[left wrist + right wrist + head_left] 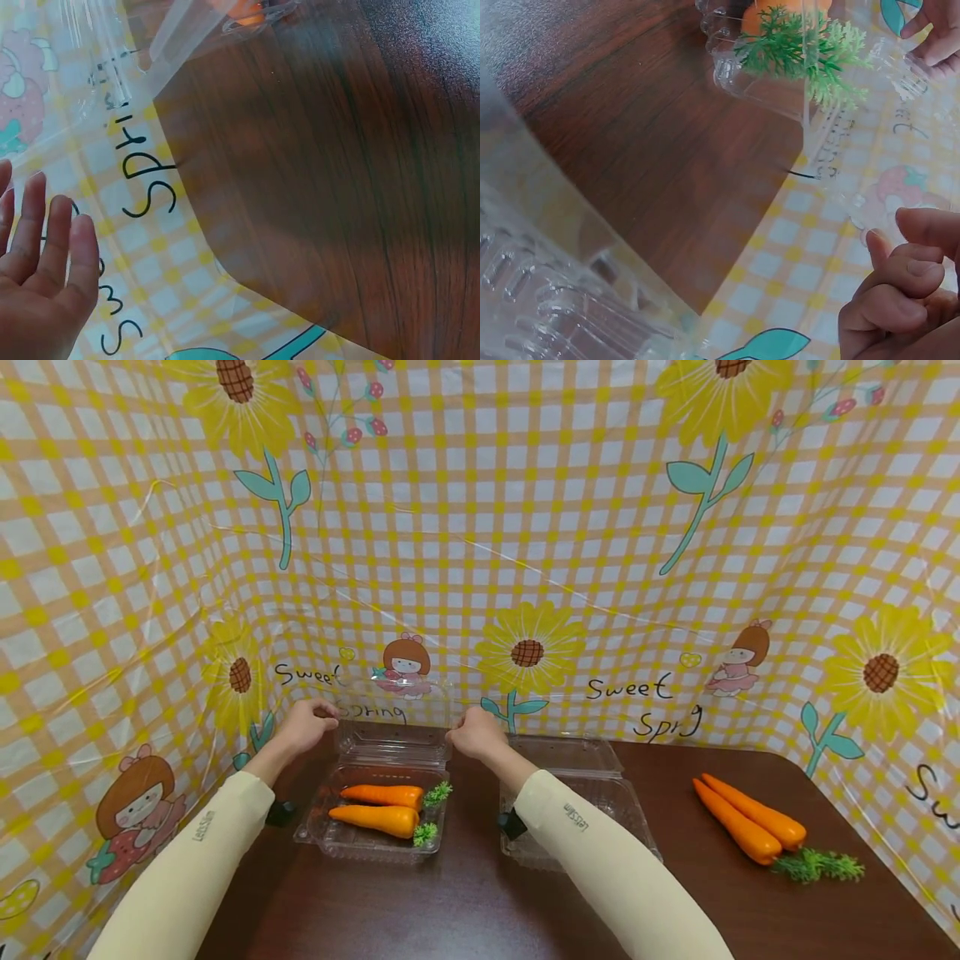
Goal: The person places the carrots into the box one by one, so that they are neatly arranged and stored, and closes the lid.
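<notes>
A clear plastic clamshell box (375, 852) stands at the left, its lid (393, 714) raised upright at the back. Two orange carrots (382, 795) with short green tops lie inside it. At the lid's left edge is my left hand (303, 727), with fingers fairly straight in the left wrist view (45, 270). My right hand (476, 735) pinches at the lid's right edge, thumb and forefinger close together and the other fingers curled in the right wrist view (900, 300).
A second clear clamshell box (630, 814) stands open on the right, partly hidden behind my right forearm. Two more carrots (750, 818) with green tops lie on the brown table (480, 893) farther right. Checked cloth (480, 527) with sunflowers hangs around the back and sides.
</notes>
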`<state>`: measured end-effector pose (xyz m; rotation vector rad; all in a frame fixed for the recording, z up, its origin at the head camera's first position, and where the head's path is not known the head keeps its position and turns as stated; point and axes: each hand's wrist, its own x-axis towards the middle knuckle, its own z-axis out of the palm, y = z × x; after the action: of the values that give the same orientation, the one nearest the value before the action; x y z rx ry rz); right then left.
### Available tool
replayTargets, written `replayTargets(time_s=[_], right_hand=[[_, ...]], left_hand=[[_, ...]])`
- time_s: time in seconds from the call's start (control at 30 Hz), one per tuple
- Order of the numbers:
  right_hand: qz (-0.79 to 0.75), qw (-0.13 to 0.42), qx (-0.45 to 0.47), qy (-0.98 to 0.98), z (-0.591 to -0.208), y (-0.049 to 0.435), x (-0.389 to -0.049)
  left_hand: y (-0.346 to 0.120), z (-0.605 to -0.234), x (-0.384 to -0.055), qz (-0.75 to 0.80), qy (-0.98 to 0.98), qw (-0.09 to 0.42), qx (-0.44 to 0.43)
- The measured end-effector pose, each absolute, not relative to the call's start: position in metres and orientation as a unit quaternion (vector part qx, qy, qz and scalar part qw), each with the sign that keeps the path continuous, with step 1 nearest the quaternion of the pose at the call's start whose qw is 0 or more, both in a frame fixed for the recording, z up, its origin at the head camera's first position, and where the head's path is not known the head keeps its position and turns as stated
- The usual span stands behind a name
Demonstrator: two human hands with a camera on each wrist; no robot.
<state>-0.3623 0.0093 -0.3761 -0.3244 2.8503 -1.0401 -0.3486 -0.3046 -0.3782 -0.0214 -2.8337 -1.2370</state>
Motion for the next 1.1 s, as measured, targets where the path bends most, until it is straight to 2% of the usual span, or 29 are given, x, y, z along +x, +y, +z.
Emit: replayTargets(time_s=[0.43, 0.87, 1.1], right_hand=[[-0.356, 0.006, -0.147, 0.923, -0.362, 0.017, -0.342], [-0.336, -0.038, -0.219, 0.915, -0.35, 0.019, -0.306], [-0.329, -0.031, -0.241, 0.912, -0.352, 0.021, -0.288]], left_hand=[[-0.308, -0.377, -0.327, -0.417, -0.901, 0.12, -0.019], [-0.312, -0.376, -0.284, -0.38, -0.896, 0.221, -0.055], [-0.314, -0.381, -0.261, -0.344, -0.905, 0.235, -0.084]])
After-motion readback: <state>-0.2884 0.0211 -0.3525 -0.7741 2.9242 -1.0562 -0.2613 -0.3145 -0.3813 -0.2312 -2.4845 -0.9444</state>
